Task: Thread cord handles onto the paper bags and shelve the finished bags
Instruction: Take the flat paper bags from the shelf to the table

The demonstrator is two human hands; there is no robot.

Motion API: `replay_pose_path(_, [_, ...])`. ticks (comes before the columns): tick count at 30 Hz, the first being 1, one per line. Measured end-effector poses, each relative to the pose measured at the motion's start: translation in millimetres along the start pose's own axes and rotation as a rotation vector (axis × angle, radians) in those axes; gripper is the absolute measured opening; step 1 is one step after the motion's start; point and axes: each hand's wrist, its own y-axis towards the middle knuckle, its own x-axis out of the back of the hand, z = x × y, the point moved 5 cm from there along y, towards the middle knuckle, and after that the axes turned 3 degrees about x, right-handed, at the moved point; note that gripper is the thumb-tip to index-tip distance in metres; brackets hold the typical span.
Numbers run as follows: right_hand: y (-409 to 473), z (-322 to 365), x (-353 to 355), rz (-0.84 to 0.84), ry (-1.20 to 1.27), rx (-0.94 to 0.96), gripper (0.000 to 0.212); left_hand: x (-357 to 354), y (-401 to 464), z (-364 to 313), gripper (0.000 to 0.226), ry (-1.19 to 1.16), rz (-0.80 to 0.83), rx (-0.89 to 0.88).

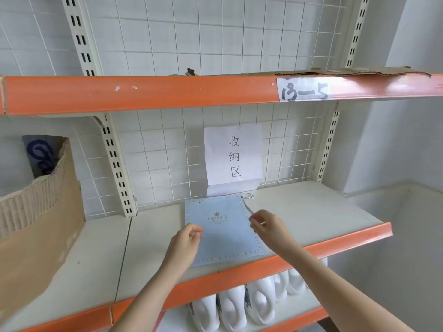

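A light blue paper bag [223, 233] printed "PRINCE" with a gold crown lies flat on the white shelf board [311, 212]. A silvery cord handle [247, 202] loops out past its far right corner. My right hand [266, 227] hovers over the bag's right edge with thumb and forefinger pinched at the cord's near end. My left hand [189, 238] sits over the bag's left edge, fingers loosely curled, and I cannot tell whether it holds anything.
A paper sign [233, 156] hangs on the wire grid behind the bag. A brown cardboard box [40, 226] stands on the shelf at left. The orange upper beam [143, 94] runs overhead. White jugs [239, 305] fill the shelf below.
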Motion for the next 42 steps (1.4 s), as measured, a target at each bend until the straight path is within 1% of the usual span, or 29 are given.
replay_pose_path(2, [15.7,-1.7,-5.2,0.011,-0.062,-0.019,0.012,-2.6,15.7,5.6,0.021,0.092,-0.021,0.042])
replay_pose_path(4, [32.8,-5.7,-11.5,0.039,-0.160,-0.043,0.016,-6.9,33.6,12.7,0.016,0.186,0.000,0.097])
replay_pose_path(9, [66.0,-30.0,-24.0,0.085,-0.348,-0.138,0.028,-18.2,63.8,28.2,0.036,0.430,0.059,0.241])
replay_pose_path(12, [76.9,-41.0,-30.4,0.086,-0.411,-0.175,0.032,-20.8,69.7,33.6,0.046,0.479,0.035,0.309])
replay_pose_path(15, [80.3,-46.0,-39.0,0.092,-0.396,-0.221,0.035,-19.3,69.3,33.9,0.036,0.415,-0.081,0.306])
replay_pose_path(17, [81.8,-49.4,-44.7,0.090,-0.385,-0.231,0.037,-19.2,68.7,39.0,0.034,0.376,-0.119,0.302])
replay_pose_path(21, [80.7,-54.6,-50.3,0.063,-0.395,-0.232,0.036,-17.6,72.6,49.0,0.034,0.314,-0.122,0.296])
replay_pose_path(25, [81.2,-49.2,-48.3,0.070,-0.490,-0.211,0.030,-16.2,80.7,49.3,0.032,0.224,-0.084,0.340])
replay_pose_path(26, [81.9,-48.8,-48.1,0.081,-0.500,-0.218,0.029,-15.7,82.5,50.6,0.025,0.177,-0.086,0.354])
replay_pose_path(27, [82.7,-49.0,-48.4,0.098,-0.493,-0.229,0.027,-14.5,82.3,49.7,0.010,0.107,-0.096,0.374])
replay_pose_path(28, [83.8,-51.1,-48.0,0.101,-0.463,-0.249,0.022,-13.2,81.6,50.8,0.015,0.032,-0.113,0.392])
replay_pose_path(29, [84.9,-55.6,-47.8,0.098,-0.425,-0.282,0.010,-11.8,80.3,54.3,0.031,-0.049,-0.133,0.418])
replay_pose_path(30, [85.5,-59.7,-46.7,0.082,-0.383,-0.308,0.010,-10.4,79.3,57.1,0.036,-0.128,-0.137,0.431])
replay_pose_path(31, [86.2,-64.4,-47.3,0.077,-0.359,-0.334,0.024,-9.0,77.3,58.6,0.035,-0.184,-0.129,0.442])
replay_pose_path(32, [85.9,-67.3,-47.8,0.077,-0.352,-0.342,0.034,-7.7,74.9,59.4,0.030,-0.214,-0.114,0.444])
replay_pose_path(33, [84.9,-68.0,-47.2,0.066,-0.340,-0.345,0.039,-7.6,72.2,58.7,0.024,-0.230,-0.090,0.445])
replay_pose_path(35, [83.4,-69.6,-46.9,0.057,-0.327,-0.347,0.042,-7.8,69.5,57.0,0.015,-0.243,-0.060,0.429])
replay_pose_path(38, [78.5,-64.4,-42.3,0.039,-0.310,-0.366,0.039,-6.9,66.8,48.0,0.013,-0.243,-0.069,0.362])
replay_pose_path(40, [77.6,-63.7,-39.7,0.011,-0.257,-0.412,0.029,-5.2,65.9,42.3,0.016,-0.275,-0.099,0.355])
replay_pose_path(41, [75.8,-63.6,-37.7,-0.018,-0.167,-0.458,0.022,-3.5,65.7,39.8,0.021,-0.296,-0.114,0.353])
replay_pose_path(42, [74.2,-62.7,-35.3,-0.056,-0.015,-0.516,0.020,-1.3,66.6,38.4,0.023,-0.317,-0.128,0.349])
